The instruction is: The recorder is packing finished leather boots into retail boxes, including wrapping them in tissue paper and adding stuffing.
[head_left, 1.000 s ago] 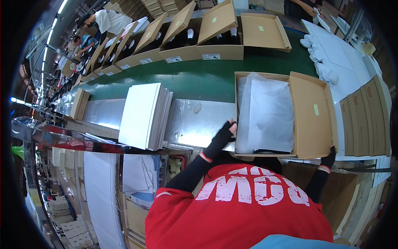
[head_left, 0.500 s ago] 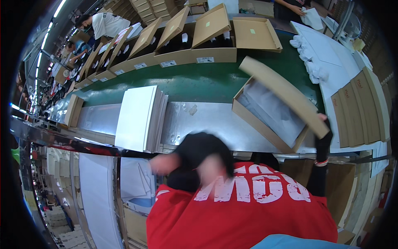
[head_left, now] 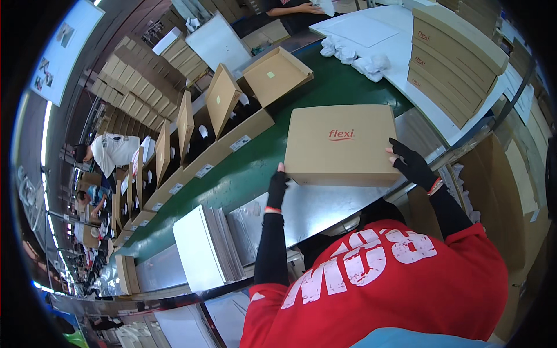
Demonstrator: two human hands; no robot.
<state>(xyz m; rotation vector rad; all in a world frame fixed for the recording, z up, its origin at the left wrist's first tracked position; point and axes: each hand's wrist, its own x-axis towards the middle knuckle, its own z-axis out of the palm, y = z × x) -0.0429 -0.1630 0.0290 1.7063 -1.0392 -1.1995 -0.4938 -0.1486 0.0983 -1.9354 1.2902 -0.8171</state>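
Note:
A closed brown cardboard box (head_left: 341, 149) with red print on its lid lies in front of me, across the metal edge and the green belt. My left hand (head_left: 278, 188), in a black fingerless glove, grips its near left corner with a fingertip showing above. My right hand (head_left: 411, 163), gloved the same way, holds the right side, fingers bent over the lid's edge. The lid sits down over the box, so its contents are hidden. Left of the box, a stack of white sheets or boards (head_left: 203, 248) leans on the metal surface.
Open boxes (head_left: 223, 101) with dark contents line the belt's far side. Crumpled white paper (head_left: 354, 58) lies on the white table (head_left: 365, 29) at the far right, beside stacked brown boxes (head_left: 455, 61). Other people (head_left: 113, 152) work in the background.
The lid, tilted up in my right hand before, now covers the box. My left hand has moved from near my body to the box's left corner. The view has turned right.

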